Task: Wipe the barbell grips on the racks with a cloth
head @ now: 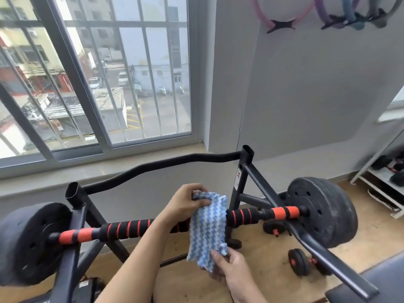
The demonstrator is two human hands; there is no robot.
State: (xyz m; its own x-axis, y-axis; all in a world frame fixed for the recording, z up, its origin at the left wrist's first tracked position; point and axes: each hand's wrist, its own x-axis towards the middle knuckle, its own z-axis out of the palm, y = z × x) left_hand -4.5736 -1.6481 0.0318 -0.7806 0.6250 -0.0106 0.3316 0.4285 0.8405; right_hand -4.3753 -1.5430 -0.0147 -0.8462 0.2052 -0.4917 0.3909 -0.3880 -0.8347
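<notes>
Draping over the spiral-striped foam barbell grip [131,229] at frame centre hangs a nubby blue-and-white cloth [207,226]. The left hand [185,203] pinches its top edge; the right hand [231,267] grips its lower corner.

Two bare forearms are seen, entering from the lower edge of the view. No sleeve is seen on either arm up to the point where the arms are cut off by the frame. The left hand [185,203] and the right hand [231,270] are ungloved. The fingernails of the right hand are kept short and unpainted. Finer detail is lost to blur.
</notes>
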